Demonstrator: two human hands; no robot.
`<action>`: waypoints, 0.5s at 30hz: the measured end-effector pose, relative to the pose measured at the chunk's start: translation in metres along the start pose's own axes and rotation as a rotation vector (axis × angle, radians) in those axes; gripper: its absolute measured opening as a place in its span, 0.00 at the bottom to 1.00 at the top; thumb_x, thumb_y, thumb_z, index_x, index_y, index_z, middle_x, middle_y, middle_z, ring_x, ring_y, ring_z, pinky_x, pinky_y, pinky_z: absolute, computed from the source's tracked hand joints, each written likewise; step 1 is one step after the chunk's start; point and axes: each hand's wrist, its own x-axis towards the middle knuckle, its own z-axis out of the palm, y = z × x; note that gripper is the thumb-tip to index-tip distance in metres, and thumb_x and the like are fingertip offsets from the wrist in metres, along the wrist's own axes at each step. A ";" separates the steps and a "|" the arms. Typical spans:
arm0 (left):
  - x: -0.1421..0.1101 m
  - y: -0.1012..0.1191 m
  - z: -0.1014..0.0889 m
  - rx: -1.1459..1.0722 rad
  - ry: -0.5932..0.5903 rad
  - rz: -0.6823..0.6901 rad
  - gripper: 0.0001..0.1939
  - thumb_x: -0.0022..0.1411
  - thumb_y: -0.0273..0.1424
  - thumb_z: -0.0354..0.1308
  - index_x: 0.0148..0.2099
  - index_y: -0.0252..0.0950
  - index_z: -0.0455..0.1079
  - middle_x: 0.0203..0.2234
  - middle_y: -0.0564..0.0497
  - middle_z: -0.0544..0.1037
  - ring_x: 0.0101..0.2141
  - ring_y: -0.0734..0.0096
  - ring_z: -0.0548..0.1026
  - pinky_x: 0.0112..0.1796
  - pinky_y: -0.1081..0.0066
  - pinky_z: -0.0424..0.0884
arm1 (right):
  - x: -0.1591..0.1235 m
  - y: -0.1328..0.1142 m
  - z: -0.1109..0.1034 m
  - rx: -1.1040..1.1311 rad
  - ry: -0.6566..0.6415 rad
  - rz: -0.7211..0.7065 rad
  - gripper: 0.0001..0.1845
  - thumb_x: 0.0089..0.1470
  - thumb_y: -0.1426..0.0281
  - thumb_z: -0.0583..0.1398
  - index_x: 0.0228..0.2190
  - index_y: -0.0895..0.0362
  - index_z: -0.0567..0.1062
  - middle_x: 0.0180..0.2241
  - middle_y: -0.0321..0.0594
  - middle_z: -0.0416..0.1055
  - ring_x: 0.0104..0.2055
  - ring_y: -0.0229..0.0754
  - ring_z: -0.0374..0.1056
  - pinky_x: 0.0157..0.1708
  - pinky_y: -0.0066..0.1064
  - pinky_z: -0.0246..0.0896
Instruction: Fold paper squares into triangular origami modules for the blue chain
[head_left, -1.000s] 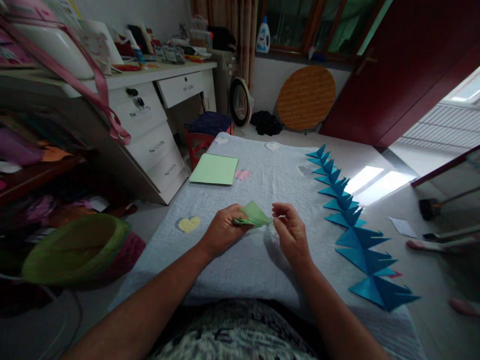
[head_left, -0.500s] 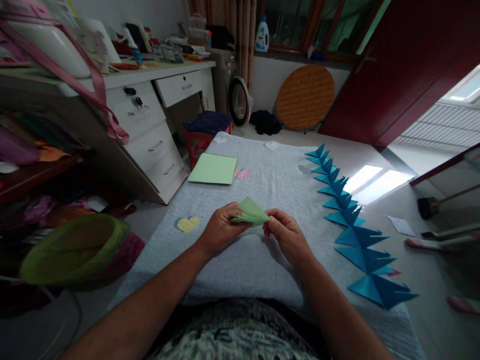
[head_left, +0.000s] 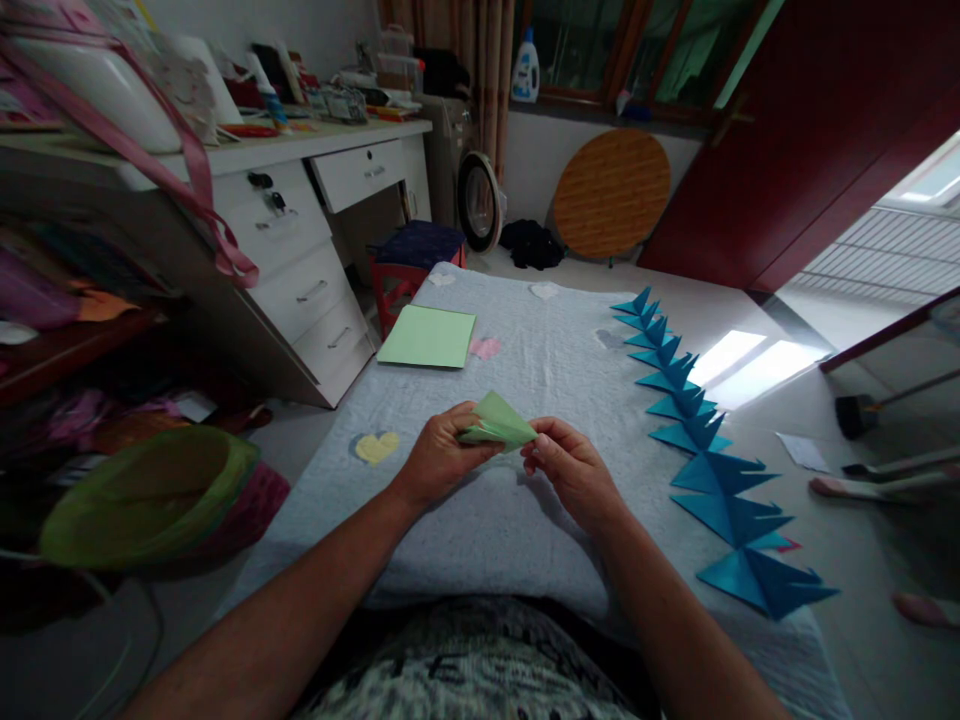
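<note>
A folded piece of green paper [head_left: 498,419] is held above the cloth-covered table [head_left: 465,540]. My left hand [head_left: 442,447] is closed around its left end, thumb below and fingers behind. At the pointed right end, my right hand [head_left: 568,465] pinches the tip between thumb and fingers. A stack of flat green paper sheets [head_left: 429,338] lies farther back on the left part of the table. Along the right side runs a row of several blue folded-paper cranes [head_left: 724,490], set close behind one another.
To the left stand a white desk [head_left: 300,270] with drawers and a green-lined bin [head_left: 150,495]. Behind the table are a stool [head_left: 417,245], a washing machine with its door ajar [head_left: 480,203] and a round wooden board [head_left: 613,195] leaning on the wall.
My right hand has come left from beside the green paper and now pinches its pointed tip. The left hand keeps its hold, with the paper slightly turned.
</note>
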 end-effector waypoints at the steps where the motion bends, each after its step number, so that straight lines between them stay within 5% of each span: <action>1: 0.000 0.000 0.000 0.001 0.000 0.000 0.01 0.57 0.28 0.67 0.33 0.36 0.78 0.30 0.53 0.73 0.32 0.73 0.72 0.34 0.74 0.67 | 0.000 0.000 0.000 -0.001 -0.001 -0.001 0.13 0.55 0.56 0.66 0.36 0.52 0.79 0.29 0.34 0.72 0.29 0.35 0.67 0.31 0.28 0.63; 15: -0.001 0.009 0.003 0.082 -0.056 0.124 0.08 0.60 0.35 0.66 0.32 0.37 0.79 0.31 0.50 0.75 0.33 0.71 0.74 0.35 0.73 0.69 | 0.000 -0.004 0.004 -0.042 0.002 0.013 0.14 0.54 0.56 0.66 0.36 0.52 0.79 0.31 0.36 0.71 0.29 0.36 0.64 0.30 0.28 0.63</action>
